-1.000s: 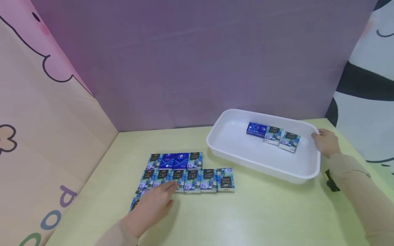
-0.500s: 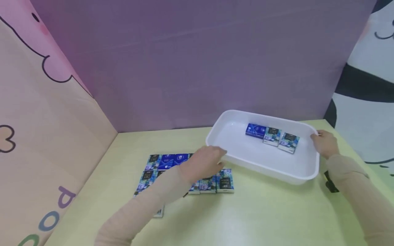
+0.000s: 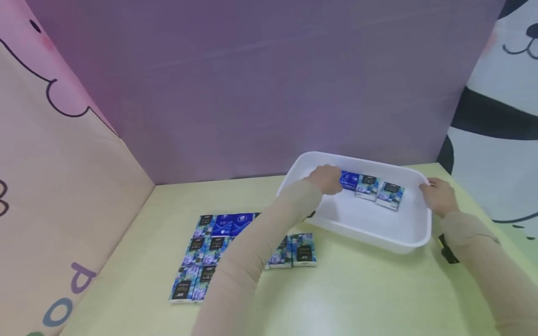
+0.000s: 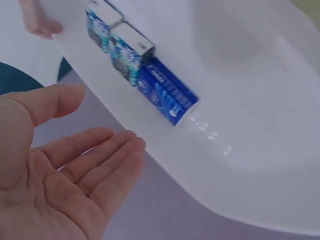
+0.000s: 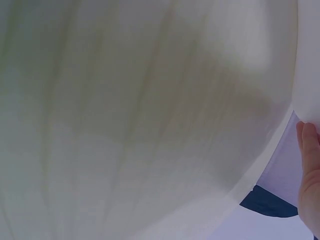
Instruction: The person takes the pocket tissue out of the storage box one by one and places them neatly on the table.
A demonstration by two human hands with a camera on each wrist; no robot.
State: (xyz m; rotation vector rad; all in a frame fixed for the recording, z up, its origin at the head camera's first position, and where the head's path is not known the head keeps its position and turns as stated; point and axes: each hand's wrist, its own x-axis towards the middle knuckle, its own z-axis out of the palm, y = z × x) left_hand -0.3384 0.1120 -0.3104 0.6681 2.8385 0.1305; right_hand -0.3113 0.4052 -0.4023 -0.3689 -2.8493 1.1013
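Note:
My left hand (image 3: 327,179) is over the left part of a white plastic tray (image 3: 361,228), beside a dark blue pocket tissue pack (image 3: 349,180). In the left wrist view, the left hand (image 4: 80,170) has its fingers extended, with a gap to the blue tissue pack (image 4: 167,92). Two floral tissue packs (image 3: 367,187) lie in the tray to the right of the blue one. My right hand (image 3: 439,197) grips the tray's right rim. In the right wrist view only part of the right hand (image 5: 311,175) shows.
Rows of floral and blue tissue packs (image 3: 195,252) lie on the pale table (image 3: 336,298), partly hidden by my left sleeve. A small black and yellow object (image 3: 449,252) is by the right sleeve. A purple backdrop (image 3: 269,93) stands behind the tray.
My left hand has gone from the packs on the table, up and right, into the tray area. The right hand stays on the rim. The view has shifted slightly.

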